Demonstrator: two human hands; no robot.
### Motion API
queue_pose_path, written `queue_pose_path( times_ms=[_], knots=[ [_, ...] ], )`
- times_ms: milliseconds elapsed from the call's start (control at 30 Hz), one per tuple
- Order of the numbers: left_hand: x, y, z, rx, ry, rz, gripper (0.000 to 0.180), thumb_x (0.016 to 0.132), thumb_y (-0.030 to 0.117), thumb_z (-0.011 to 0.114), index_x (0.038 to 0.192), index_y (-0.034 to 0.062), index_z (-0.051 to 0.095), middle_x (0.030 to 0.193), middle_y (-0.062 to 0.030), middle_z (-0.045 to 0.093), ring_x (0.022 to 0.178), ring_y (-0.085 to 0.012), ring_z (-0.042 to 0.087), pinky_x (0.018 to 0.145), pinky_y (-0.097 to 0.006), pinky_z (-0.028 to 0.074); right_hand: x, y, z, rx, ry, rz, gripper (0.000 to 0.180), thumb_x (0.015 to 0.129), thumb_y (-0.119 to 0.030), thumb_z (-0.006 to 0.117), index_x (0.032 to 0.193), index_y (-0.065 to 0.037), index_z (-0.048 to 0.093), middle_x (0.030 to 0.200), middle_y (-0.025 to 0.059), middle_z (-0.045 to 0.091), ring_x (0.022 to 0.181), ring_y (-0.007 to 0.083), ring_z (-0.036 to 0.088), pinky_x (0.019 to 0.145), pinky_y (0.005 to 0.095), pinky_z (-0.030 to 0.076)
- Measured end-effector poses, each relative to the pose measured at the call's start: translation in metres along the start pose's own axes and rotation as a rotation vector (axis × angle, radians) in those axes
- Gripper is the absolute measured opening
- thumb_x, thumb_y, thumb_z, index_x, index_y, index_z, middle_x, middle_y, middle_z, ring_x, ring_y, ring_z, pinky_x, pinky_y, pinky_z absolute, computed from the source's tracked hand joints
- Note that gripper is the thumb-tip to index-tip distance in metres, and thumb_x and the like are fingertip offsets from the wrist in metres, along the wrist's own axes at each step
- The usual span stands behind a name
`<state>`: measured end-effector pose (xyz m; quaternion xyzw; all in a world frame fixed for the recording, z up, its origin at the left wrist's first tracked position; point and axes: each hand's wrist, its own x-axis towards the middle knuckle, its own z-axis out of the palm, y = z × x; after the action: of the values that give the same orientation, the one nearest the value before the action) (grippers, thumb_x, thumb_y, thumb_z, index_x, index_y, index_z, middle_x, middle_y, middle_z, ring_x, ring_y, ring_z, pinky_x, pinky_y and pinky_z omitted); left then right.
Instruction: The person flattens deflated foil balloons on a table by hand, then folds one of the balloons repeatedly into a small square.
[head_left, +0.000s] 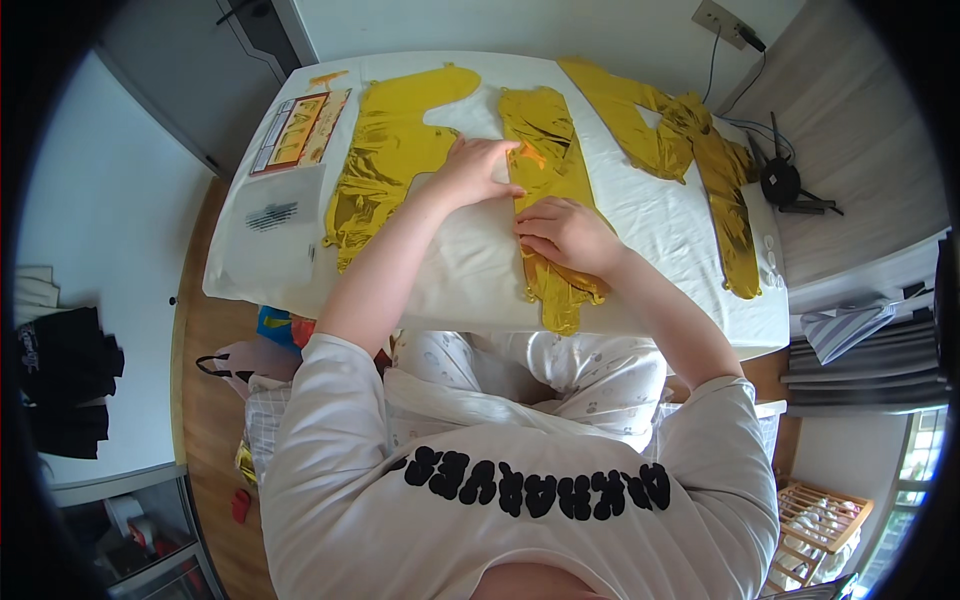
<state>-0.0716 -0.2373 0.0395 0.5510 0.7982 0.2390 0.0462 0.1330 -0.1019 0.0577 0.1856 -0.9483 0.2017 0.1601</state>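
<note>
A flat, uninflated gold foil balloon (560,180) lies lengthwise on the white-covered table in front of me. At its left edge rests my left hand (472,174), thumb and forefinger spread apart. A small orange strip (532,155) lies on the foil by that forefinger's tip. Lower down, my right hand (572,236) lies over the same balloon, its bent fingers closed at the left edge; the exact grip is partly hidden. Another flat gold foil balloon (405,125), with a curved outline, spreads out to the left, partly behind my left forearm.
Further right lies a large angular gold foil balloon (640,125). A printed card (300,130), an orange piece (327,80) and a translucent bag (270,225) lie at the table's left. A black device with antennas (781,182) and cables stands at the right edge.
</note>
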Motion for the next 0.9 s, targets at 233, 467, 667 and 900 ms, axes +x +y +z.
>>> queue_pose_path(
  times_ms=[233, 467, 667, 900],
  knots=[
    [-0.001, -0.003, 0.002, -0.018, 0.011, 0.022, 0.085, 0.079, 0.051, 0.083, 0.148, 0.0130, 0.052, 0.146, -0.0137, 0.057, 0.140, -0.0318, 0.046, 0.123, -0.049, 0.025, -0.007, -0.002, 0.005, 0.010, 0.011, -0.007, 0.024, 0.089, -0.018, 0.074, 0.111, -0.009, 0.074, 0.118, 0.0059, 0.071, 0.113, 0.0269, 0.065, 0.099, 0.0408, 0.052],
    [0.004, -0.014, 0.007, -0.125, 0.056, 0.015, 0.068, 0.088, 0.041, 0.077, 0.145, 0.0111, 0.055, 0.144, -0.0152, 0.059, 0.139, -0.0339, 0.048, 0.119, -0.045, 0.034, -0.008, -0.006, 0.009, 0.034, 0.018, 0.027, 0.031, 0.088, -0.016, 0.075, 0.118, -0.007, 0.073, 0.128, 0.0079, 0.070, 0.118, 0.0298, 0.064, 0.103, 0.0426, 0.051],
    [0.004, -0.011, 0.007, -0.100, 0.056, 0.026, 0.064, 0.090, 0.039, 0.073, 0.144, 0.0090, 0.055, 0.144, -0.0143, 0.059, 0.140, -0.0317, 0.046, 0.120, -0.047, 0.029, -0.011, -0.005, 0.009, 0.011, 0.025, -0.043, 0.032, 0.092, -0.019, 0.072, 0.121, -0.005, 0.071, 0.127, 0.0101, 0.070, 0.120, 0.0315, 0.063, 0.104, 0.0437, 0.050],
    [0.003, -0.009, 0.007, -0.019, 0.046, 0.023, 0.065, 0.090, 0.042, 0.072, 0.145, 0.0113, 0.055, 0.146, -0.0129, 0.057, 0.143, -0.0308, 0.043, 0.123, -0.050, 0.023, -0.012, -0.007, 0.011, 0.024, 0.016, -0.053, 0.035, 0.095, -0.021, 0.069, 0.124, -0.003, 0.068, 0.130, 0.0136, 0.068, 0.127, 0.0326, 0.060, 0.109, 0.0459, 0.048]
  ],
)
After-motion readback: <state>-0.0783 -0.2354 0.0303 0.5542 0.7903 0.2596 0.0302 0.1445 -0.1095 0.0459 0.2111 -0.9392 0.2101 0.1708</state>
